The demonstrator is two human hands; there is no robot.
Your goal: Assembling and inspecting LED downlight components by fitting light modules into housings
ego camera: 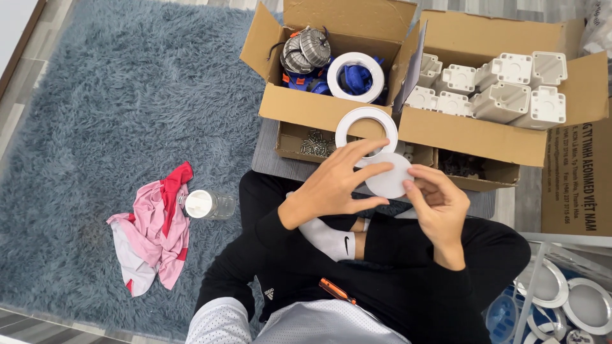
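Observation:
My left hand (335,185) and my right hand (440,207) meet over my crossed legs and together hold a white round disc (389,178). A white ring (366,127) sits at the tips of my left fingers, just above the disc, and appears held with it. An orange-handled tool (336,291) lies on my lap.
Open cardboard boxes stand ahead: one (331,108) with ribbed metal parts (306,50), blue pieces and a white ring (356,76); one (472,130) with white plastic housings (503,89). A low tray holds screws (317,143). A clear bottle (207,204) and pink cloth (156,229) lie on the grey rug. Round fixtures (567,299) sit lower right.

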